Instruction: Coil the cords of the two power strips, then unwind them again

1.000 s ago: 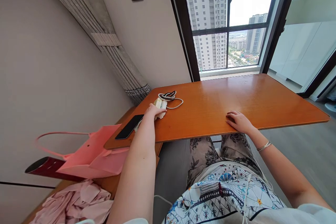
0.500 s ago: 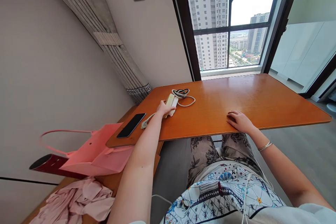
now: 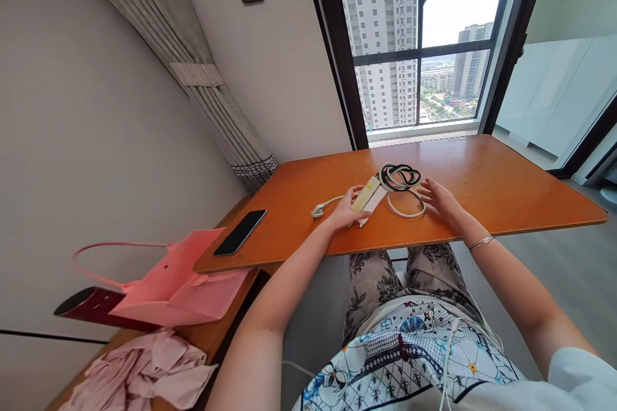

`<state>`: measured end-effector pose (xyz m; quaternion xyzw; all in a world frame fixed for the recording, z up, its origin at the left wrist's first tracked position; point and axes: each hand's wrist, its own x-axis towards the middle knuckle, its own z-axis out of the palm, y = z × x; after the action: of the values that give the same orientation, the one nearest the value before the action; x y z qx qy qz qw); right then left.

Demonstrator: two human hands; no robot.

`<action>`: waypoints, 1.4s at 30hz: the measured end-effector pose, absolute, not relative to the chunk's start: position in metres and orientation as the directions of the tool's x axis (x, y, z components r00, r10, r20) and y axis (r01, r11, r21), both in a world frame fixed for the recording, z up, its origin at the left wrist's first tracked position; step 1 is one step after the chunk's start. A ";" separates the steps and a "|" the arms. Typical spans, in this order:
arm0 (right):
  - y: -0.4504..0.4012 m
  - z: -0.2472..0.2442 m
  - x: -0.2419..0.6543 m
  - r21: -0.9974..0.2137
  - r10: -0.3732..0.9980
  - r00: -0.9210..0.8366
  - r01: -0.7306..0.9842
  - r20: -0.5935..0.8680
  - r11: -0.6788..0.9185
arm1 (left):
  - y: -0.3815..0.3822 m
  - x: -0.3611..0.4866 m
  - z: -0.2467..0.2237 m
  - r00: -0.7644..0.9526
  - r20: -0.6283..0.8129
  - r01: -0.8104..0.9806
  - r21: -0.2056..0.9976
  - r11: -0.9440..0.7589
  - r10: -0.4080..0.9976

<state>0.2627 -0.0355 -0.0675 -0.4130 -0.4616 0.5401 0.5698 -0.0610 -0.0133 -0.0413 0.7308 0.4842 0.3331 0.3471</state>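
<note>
My left hand (image 3: 348,209) is closed around a power strip (image 3: 371,200) with a pale yellow face and a white one, tilted over the wooden table (image 3: 453,173). From its far end a white and black cable (image 3: 399,178) lies in loose coils, one wider loop reaching nearer to me. A white plug (image 3: 318,210) on a short length of cord rests left of my left hand. My right hand (image 3: 441,198), fingers apart and holding nothing, is just right of the coils; whether the fingertips touch the cable I cannot tell.
A black phone (image 3: 241,231) lies at the table's left end. Beside that end, lower down, are a pink bag (image 3: 187,289), a dark red cylinder (image 3: 103,303) and crumpled pink cloth (image 3: 144,366). The window (image 3: 424,54) stands behind the table.
My left hand has brought the power strip, with its cable and plug, rightward across the table. My right hand has left the table's front edge and moved farther in, towards the cable coils.
</note>
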 end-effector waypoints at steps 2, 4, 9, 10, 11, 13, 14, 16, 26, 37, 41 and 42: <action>-0.029 -0.060 0.259 -0.935 0.991 -0.094 -0.350 0.093 0.054 | -0.015 -0.055 -0.041 0.352 0.167 0.466 0.822 -0.327 0.921; -0.026 -0.055 0.257 -0.909 0.984 -0.141 -0.415 0.111 0.043 | -0.017 -0.053 -0.040 0.376 0.185 0.474 0.804 -0.360 0.908; -0.034 -0.044 0.251 -0.912 0.979 -0.150 -0.405 0.136 0.064 | -0.020 -0.056 -0.038 0.390 0.226 0.577 0.696 -0.428 0.893; -0.036 -0.042 0.251 -0.923 0.980 -0.141 -0.377 0.139 0.077 | -0.021 -0.057 -0.037 0.395 0.228 0.589 0.680 -0.436 0.890; -0.037 -0.040 0.250 -0.935 0.981 -0.125 -0.341 0.145 0.095 | -0.022 -0.057 -0.036 0.400 0.228 0.598 0.669 -0.442 0.887; -0.039 -0.036 0.249 -0.957 0.983 -0.087 -0.256 0.163 0.136 | -0.024 -0.056 -0.034 0.406 0.222 0.612 0.654 -0.444 0.886; -0.039 -0.034 0.248 -0.964 0.983 -0.071 -0.218 0.170 0.151 | -0.024 -0.055 -0.033 0.408 0.213 0.623 0.646 -0.441 0.888; -0.038 -0.031 0.246 -0.973 0.984 -0.047 -0.165 0.173 0.163 | -0.026 -0.053 -0.029 0.415 0.197 0.646 0.624 -0.440 0.888; -0.041 -0.035 0.237 -0.963 0.976 0.026 -0.157 0.218 0.219 | -0.026 -0.042 0.006 0.466 -0.044 0.817 0.405 -0.411 0.884; -0.046 -0.032 0.243 -0.907 0.892 -0.189 0.011 0.411 0.421 | -0.001 0.009 0.020 0.499 0.334 0.543 0.599 -0.589 0.800; -0.045 -0.032 0.242 -0.878 0.876 -0.180 0.096 0.447 0.468 | 0.009 0.028 0.018 0.565 0.312 0.443 0.667 -0.600 0.764; -0.045 -0.032 0.241 -0.872 0.877 -0.155 0.123 0.456 0.475 | 0.009 0.031 0.016 0.564 0.313 0.438 0.671 -0.598 0.764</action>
<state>0.2413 -0.0445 -0.0325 -0.3713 -0.6728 0.3532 0.5336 0.0307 0.0094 0.0164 0.8417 0.3573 0.3007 0.2710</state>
